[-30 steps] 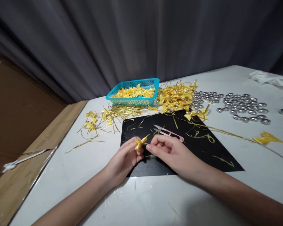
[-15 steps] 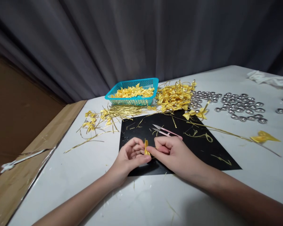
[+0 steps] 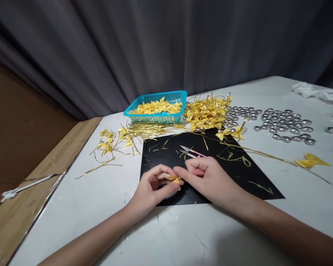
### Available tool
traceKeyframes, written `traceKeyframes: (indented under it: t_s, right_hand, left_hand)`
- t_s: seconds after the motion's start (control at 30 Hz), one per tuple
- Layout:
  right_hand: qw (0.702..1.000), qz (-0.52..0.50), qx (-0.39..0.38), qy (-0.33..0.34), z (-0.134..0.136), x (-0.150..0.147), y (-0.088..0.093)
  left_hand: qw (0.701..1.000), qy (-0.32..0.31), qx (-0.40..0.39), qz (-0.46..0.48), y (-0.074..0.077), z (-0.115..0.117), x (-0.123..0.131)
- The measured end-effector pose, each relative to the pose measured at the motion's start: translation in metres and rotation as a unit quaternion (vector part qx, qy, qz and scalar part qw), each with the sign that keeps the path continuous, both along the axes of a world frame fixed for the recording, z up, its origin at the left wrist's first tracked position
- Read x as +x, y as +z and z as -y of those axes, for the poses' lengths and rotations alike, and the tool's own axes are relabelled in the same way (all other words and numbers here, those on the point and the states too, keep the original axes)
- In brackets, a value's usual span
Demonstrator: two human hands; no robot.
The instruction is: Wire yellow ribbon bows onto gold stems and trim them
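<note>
Above the lower part of the black mat (image 3: 166,155), my left hand (image 3: 152,188) pinches a small yellow ribbon bow (image 3: 175,180) between thumb and fingers. My right hand (image 3: 208,177) is closed right beside it, its thumb tip close to the bow. What my right fingers grip is hidden; it may be a thin strand from the bow. Thread snips (image 3: 188,150) with pinkish handles lie on the mat just beyond my right hand, which partly covers them. Gold cord scraps (image 3: 238,159) are scattered on the mat.
A turquoise basket (image 3: 155,119) of yellow bows stands at the back, beside a heap of bows with cords (image 3: 207,112). Gold cords (image 3: 147,129) lie in front. Silver beads (image 3: 285,123) spread to the right, near a loose yellow bow (image 3: 312,160). Cardboard (image 3: 55,155) borders the left.
The bow has turned from upright to lying flatter in my left fingers. My right hand has shifted slightly up and right, covering more of the snips' handles.
</note>
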State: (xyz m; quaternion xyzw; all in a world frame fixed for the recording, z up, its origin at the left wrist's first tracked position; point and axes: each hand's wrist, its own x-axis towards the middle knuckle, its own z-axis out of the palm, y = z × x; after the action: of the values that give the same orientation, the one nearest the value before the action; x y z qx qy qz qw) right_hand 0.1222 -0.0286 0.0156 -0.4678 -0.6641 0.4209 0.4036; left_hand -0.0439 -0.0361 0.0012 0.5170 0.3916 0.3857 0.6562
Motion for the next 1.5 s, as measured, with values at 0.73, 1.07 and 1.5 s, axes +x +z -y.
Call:
traceKeyframes:
  t_s: [0.73,1.07,1.5]
  right_hand:
    - [0.999,0.028,0.001,-0.032,-0.001,-0.001,-0.003]
    - [0.981,0.124,0.138,-0.060,-0.003,0.004,-0.011]
    - [0.978,0.117,0.151,-0.078,-0.006,0.007,-0.012]
  left_hand:
    - [0.997,0.015,0.013,-0.072,0.004,0.002,0.003]
    - [0.999,-0.002,-0.003,-0.047,0.004,0.003,0.005]
    - [1.000,0.007,-0.006,-0.029,0.005,0.002,0.004]
